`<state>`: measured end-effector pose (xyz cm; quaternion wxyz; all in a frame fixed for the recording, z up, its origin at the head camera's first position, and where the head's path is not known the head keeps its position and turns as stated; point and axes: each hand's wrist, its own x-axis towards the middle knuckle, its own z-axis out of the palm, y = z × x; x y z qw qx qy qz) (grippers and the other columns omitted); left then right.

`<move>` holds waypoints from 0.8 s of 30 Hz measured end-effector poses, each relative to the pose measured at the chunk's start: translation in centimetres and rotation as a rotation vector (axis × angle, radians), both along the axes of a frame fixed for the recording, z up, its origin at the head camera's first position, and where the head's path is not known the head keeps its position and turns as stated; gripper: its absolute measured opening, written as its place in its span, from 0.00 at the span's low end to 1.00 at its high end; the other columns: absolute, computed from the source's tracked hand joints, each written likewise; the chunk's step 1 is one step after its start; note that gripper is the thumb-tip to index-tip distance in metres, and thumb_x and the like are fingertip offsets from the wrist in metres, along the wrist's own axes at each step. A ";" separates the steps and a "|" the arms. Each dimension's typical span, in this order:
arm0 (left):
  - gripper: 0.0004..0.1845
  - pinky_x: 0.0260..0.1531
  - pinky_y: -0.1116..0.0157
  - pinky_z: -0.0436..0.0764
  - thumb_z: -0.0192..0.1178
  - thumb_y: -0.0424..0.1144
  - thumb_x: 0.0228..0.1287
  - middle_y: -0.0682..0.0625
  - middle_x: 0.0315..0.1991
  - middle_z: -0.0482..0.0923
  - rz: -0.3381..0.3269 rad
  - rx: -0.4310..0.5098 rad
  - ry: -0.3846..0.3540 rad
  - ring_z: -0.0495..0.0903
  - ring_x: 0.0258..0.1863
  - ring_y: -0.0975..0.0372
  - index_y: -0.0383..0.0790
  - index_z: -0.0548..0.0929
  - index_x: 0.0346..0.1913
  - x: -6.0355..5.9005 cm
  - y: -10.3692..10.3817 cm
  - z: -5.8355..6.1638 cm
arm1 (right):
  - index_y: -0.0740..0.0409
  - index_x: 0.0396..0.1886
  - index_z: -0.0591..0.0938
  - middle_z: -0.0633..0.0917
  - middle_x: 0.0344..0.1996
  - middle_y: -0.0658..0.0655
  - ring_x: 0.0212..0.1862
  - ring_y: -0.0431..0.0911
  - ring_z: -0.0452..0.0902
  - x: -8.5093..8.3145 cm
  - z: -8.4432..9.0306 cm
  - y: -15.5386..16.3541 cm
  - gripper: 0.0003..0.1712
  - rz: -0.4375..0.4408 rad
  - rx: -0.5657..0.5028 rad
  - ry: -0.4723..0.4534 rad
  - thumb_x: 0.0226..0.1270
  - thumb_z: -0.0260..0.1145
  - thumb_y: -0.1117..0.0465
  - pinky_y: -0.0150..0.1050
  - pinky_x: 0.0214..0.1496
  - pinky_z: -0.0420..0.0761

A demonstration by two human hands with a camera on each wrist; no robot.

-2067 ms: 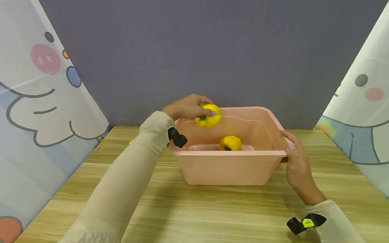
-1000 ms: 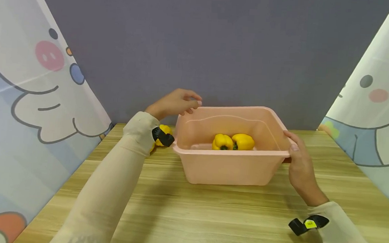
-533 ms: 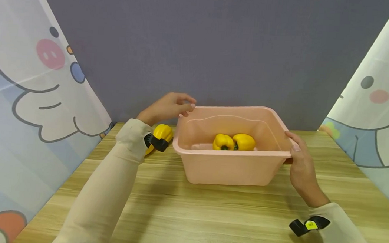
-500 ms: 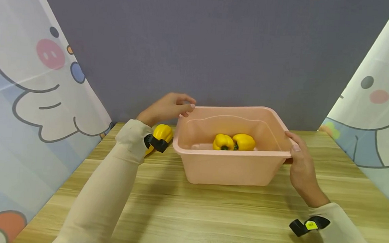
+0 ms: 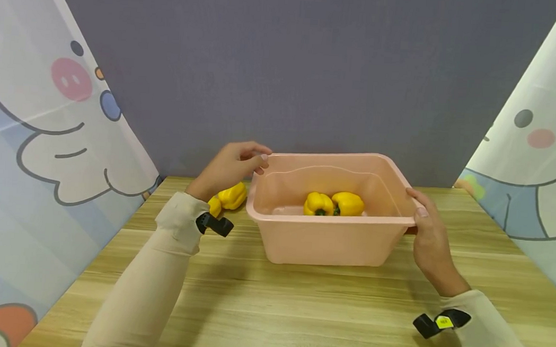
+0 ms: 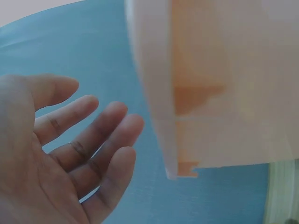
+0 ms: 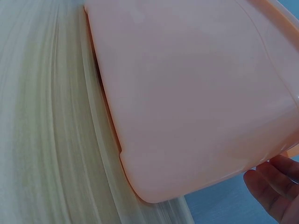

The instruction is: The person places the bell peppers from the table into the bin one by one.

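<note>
A pink plastic bin (image 5: 323, 245) stands on the table, and my right hand (image 5: 430, 246) grips its right rim. Its fingers show under the rim in the right wrist view. Two yellow bell peppers lie side by side inside: one pepper (image 5: 318, 203) with its stem end forward and another pepper (image 5: 349, 203) to its right. My left hand (image 5: 228, 166) is above the table at the bin's back left corner. In the left wrist view its relaxed fingers (image 6: 110, 128) hold nothing and stay apart from the rim. Below this hand lie more bell peppers (image 5: 233, 196), partly hidden by the wrist.
The wooden table (image 5: 298, 313) reaches back to a dark grey panel (image 5: 284, 68). Cartoon-printed sheets (image 5: 50, 154) flank both sides. A black wrist camera (image 5: 215, 224) juts from the left cuff, another (image 5: 441, 322) from the right.
My left hand has released a bell pepper into the bin beside the first one, then drawn back left and lower, past the rim. The right hand keeps its grip on the bin.
</note>
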<state>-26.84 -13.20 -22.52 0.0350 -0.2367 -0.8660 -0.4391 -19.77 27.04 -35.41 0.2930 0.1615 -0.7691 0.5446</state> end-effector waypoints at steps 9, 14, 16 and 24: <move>0.16 0.45 0.57 0.83 0.55 0.45 0.77 0.42 0.46 0.84 -0.001 0.136 0.014 0.84 0.42 0.56 0.43 0.82 0.59 0.4 -1.3 -2.4 | 0.63 0.74 0.66 0.75 0.56 0.50 0.38 0.39 0.76 0.0 -0.1 0.0 0.27 0.011 -0.018 0.004 0.84 0.38 0.58 0.28 0.36 0.76; 0.19 0.43 0.58 0.83 0.56 0.47 0.77 0.43 0.46 0.85 0.012 0.219 0.013 0.83 0.45 0.55 0.39 0.81 0.61 0.9 -2.1 -3.8 | 0.61 0.74 0.66 0.74 0.56 0.49 0.39 0.38 0.76 -0.1 -0.1 -0.1 0.27 0.000 0.015 -0.002 0.83 0.37 0.58 0.28 0.37 0.76; 0.20 0.43 0.56 0.83 0.56 0.47 0.77 0.43 0.46 0.84 0.016 0.257 0.015 0.83 0.46 0.55 0.37 0.81 0.61 1.1 -2.2 -4.1 | 0.62 0.74 0.65 0.74 0.56 0.49 0.39 0.39 0.75 -0.1 -0.1 -0.1 0.27 0.002 0.016 -0.004 0.84 0.37 0.57 0.29 0.36 0.76; 0.20 0.43 0.56 0.83 0.56 0.45 0.77 0.42 0.45 0.84 0.014 0.339 0.028 0.83 0.46 0.54 0.34 0.81 0.60 2.2 -2.1 -5.0 | 0.63 0.73 0.66 0.74 0.56 0.47 0.37 0.38 0.75 -0.1 0.0 -0.1 0.27 0.007 -0.014 0.004 0.84 0.37 0.56 0.29 0.35 0.76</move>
